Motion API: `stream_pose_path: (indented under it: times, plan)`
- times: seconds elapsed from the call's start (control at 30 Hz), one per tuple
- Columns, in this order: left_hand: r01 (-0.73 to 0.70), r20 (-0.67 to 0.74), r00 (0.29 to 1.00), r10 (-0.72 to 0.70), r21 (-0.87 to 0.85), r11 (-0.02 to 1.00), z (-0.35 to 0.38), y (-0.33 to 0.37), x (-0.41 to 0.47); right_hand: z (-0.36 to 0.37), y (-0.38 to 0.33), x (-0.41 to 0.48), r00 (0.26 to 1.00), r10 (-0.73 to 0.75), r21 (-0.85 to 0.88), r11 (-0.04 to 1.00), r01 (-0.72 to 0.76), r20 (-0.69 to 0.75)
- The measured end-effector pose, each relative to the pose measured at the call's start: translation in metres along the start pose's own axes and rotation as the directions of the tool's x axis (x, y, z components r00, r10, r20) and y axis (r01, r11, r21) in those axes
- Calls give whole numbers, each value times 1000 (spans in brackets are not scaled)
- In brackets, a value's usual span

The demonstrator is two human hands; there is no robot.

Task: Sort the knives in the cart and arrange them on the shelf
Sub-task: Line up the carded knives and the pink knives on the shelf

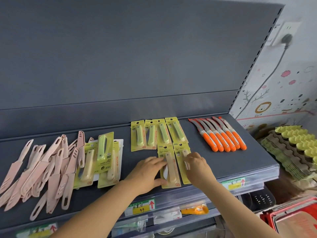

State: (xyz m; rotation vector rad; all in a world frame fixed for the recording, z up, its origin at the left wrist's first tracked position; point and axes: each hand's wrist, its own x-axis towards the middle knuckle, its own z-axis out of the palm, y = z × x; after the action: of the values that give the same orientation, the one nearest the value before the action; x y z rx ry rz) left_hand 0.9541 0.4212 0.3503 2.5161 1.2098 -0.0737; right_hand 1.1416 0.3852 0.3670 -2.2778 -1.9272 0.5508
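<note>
On the left of the shelf [223, 167] lies a loose heap of pink knives [42, 169], with a small pile of yellow carded knives [101, 162] just beside it. Your left hand [147, 174] lies wide, its fingers flat on the left edge of a cream-handled card [171, 169] at the near middle. Behind it, four green-handled cards [154, 134] sit in a row. Your right hand [197, 167] bends its fingers onto the second cream card [180, 152]; you cannot tell whether it grips or only presses. Far right, six orange knives [223, 136] lie side by side.
</note>
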Motion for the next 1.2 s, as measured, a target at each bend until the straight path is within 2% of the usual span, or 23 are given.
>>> stream_pose_path:
  times: [0.3,0.43,0.53,0.67,0.73,0.8,0.87,0.97,1.07,1.2]
  plan:
    - [62,-101,993,-58,32,998,6,19,2,4,2,6,997,-15,41,999,18,-70]
    - [91,-218,973,-80,42,995,-1,11,-9,4,-18,9,981,-110,87,988,125,-158]
    - [170,-325,933,-152,29,985,-12,-12,-29,10,-46,12,963,-220,89,968,235,-156]
    - [344,-476,821,-313,-25,939,-31,-54,-66,18,-92,13,948,-306,136,939,315,-86]
    - [450,-466,781,-416,-42,892,-36,-78,-84,23,-115,13,945,-323,148,934,326,-46]
    - [519,-384,776,-499,-60,853,-37,-99,-100,30,-138,15,948,-319,210,925,315,-17]
    - [523,-266,811,-522,-73,849,-36,-113,-111,37,-161,18,953,-303,270,919,289,11]
    - [472,-120,872,-475,-57,880,-37,-123,-123,44,-188,20,969,-238,356,913,199,67]
    - [428,-109,898,-427,-12,904,-39,-135,-127,49,-205,22,985,-154,384,917,111,83]
    - [389,-175,908,-382,6,921,-34,-150,-126,55,-215,24,994,-72,368,929,38,79]
